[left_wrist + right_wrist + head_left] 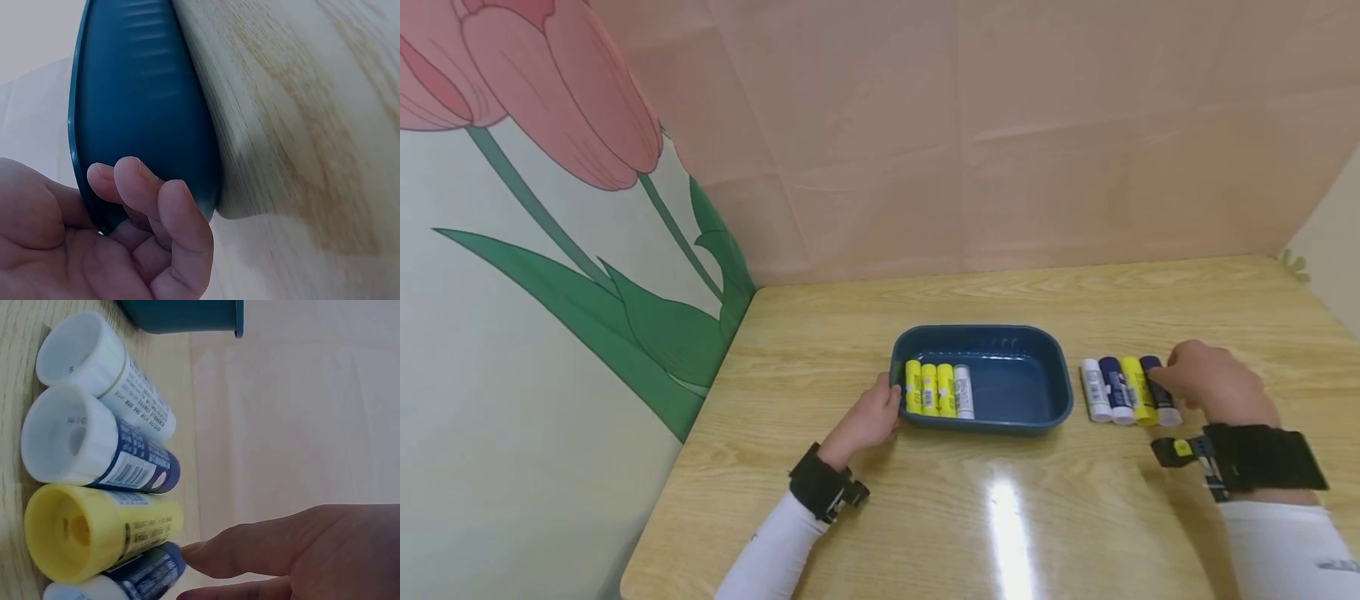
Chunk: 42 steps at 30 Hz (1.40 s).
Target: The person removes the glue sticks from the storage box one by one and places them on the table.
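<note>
My left hand [874,414] grips the left end of a dark blue plastic bin [1000,427]; in the left wrist view its fingers [182,215] curl against the bin's outer wall [137,94]. Inside the bin, three yellow glue sticks [928,390] and a white glue stick [964,392] lie side by side on the left. Right of the bin is a row: a white glue stick [134,394], a dark blue one [134,459], a yellow one [147,528] and another dark blue one [150,572]. My right hand [1221,385] pinches that last, rightmost stick, its lower finger partly cut off in the right wrist view.
A wood-grain table [820,333] bears everything. Behind it hangs a pinkish cloth [1000,150], and a wall painted with tulips [550,250] rises on the left. Bare table surface lies between the bin and the row, and in front of both.
</note>
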{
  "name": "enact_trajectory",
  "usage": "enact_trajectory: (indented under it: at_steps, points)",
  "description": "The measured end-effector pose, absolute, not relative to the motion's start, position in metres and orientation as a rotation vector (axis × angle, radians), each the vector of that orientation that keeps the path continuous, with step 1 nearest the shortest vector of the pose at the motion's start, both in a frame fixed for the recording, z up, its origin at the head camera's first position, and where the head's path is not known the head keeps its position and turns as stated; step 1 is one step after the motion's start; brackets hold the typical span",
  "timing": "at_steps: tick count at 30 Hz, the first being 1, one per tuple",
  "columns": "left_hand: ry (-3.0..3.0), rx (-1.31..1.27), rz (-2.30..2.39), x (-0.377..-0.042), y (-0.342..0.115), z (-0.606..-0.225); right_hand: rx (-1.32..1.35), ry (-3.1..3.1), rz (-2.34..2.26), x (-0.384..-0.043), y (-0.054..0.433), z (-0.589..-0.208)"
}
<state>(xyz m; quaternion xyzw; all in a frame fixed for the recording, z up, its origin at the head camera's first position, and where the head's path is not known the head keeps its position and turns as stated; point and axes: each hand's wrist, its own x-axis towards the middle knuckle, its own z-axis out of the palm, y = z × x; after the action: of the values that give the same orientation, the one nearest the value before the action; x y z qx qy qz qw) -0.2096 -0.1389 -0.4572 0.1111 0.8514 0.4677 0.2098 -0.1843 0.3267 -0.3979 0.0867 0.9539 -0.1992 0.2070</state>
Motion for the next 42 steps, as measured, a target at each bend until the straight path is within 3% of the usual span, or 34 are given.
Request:
enact_trajectory:
  at_steps: [24,42]
  points:
    - [2.384,0.282,1.291,-0.213,-0.142,-0.457,0.109,2.941,-0.541,-0.195,0.240,-0.366]
    - [2.455,0.325,1.235,-0.214,-0.137,-0.456,0.055,2.949,-0.571,-0.198,0.205,-0.387]
